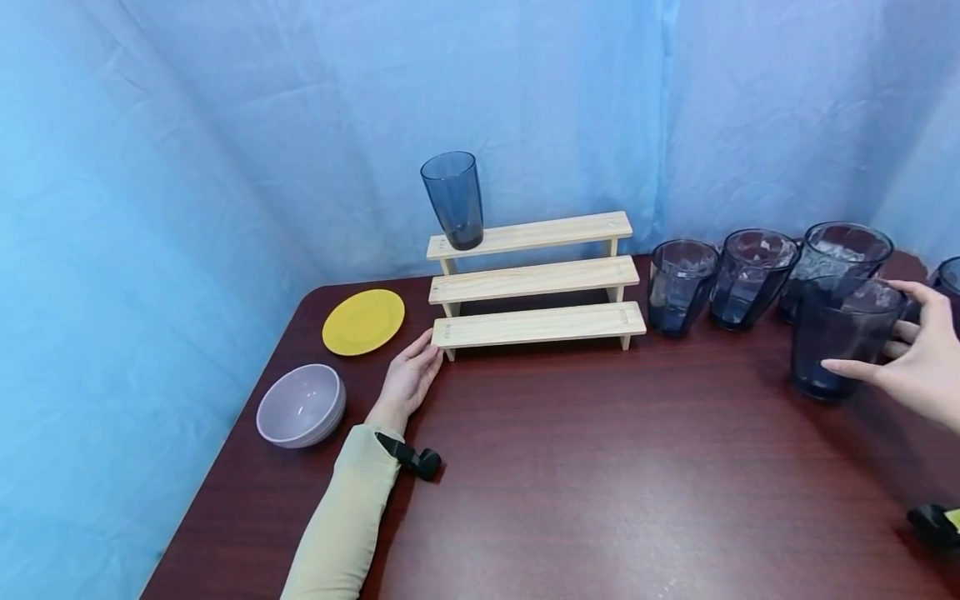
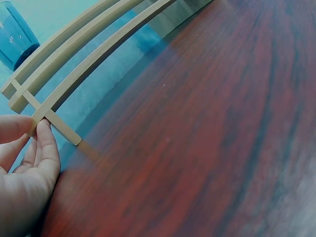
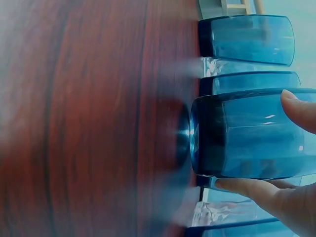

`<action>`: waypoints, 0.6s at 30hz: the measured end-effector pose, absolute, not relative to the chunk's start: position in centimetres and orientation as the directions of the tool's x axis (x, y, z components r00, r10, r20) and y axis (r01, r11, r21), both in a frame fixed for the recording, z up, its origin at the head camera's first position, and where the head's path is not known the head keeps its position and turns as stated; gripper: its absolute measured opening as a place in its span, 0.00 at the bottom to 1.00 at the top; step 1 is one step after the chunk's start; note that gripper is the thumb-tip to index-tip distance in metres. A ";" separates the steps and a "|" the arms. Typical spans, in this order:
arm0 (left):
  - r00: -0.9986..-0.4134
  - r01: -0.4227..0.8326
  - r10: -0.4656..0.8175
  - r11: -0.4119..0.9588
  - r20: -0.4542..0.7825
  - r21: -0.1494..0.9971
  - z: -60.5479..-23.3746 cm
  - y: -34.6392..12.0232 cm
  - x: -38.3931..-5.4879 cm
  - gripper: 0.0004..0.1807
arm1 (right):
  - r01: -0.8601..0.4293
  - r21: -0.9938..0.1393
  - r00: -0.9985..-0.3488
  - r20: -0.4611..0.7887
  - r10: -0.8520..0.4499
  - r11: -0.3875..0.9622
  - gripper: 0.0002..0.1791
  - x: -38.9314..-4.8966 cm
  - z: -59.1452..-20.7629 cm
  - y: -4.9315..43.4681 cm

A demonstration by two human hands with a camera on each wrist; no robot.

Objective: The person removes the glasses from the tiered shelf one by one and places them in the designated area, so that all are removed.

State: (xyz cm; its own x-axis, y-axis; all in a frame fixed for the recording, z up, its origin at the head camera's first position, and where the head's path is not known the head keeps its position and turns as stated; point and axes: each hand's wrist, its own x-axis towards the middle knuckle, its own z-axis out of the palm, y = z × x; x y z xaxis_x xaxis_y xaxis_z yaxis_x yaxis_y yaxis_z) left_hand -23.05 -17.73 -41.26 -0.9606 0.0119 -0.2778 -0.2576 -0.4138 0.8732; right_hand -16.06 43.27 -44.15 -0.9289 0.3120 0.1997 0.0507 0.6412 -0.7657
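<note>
My left hand (image 1: 408,379) pinches the left end of the lowest step of a three-tier wooden shelf (image 1: 536,325); in the left wrist view the thumb and fingers close around that slat end (image 2: 37,121). One blue drinking glass (image 1: 459,200) stands upright at the left of the top step. Far to the right, my right hand (image 1: 926,358) grips another blue glass (image 1: 832,342), thumb on one side and fingers on the other. In the right wrist view this held glass (image 3: 256,136) has its base close over the tabletop, where a dark reflection shows.
Several more blue glasses (image 1: 678,287) stand in a row right of the shelf, partly hidden behind the held one. A yellow plate (image 1: 363,322) and a pale lilac bowl (image 1: 300,404) lie at the table's left. Blue curtains (image 1: 375,100) hang behind the dark table (image 1: 570,475).
</note>
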 end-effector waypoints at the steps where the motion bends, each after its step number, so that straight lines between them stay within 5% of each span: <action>1: -0.961 -0.257 0.013 -0.413 -0.276 0.874 -41.3 -17.7 -23.0 0.27 | 0.053 -0.761 -0.926 0.205 0.318 0.646 0.67 -16.1 -44.2 43.4; 14: -0.960 -0.257 0.004 -0.414 -0.281 0.873 -41.2 -17.8 -22.9 0.27 | 0.058 -0.758 -0.891 0.254 0.376 0.649 0.63 -15.4 -45.2 44.2; 18: -0.959 -0.261 0.005 -0.406 -0.284 0.876 -41.2 -17.7 -22.9 0.27 | -0.028 -0.791 -0.877 0.313 0.365 0.611 0.62 -15.1 -45.0 44.8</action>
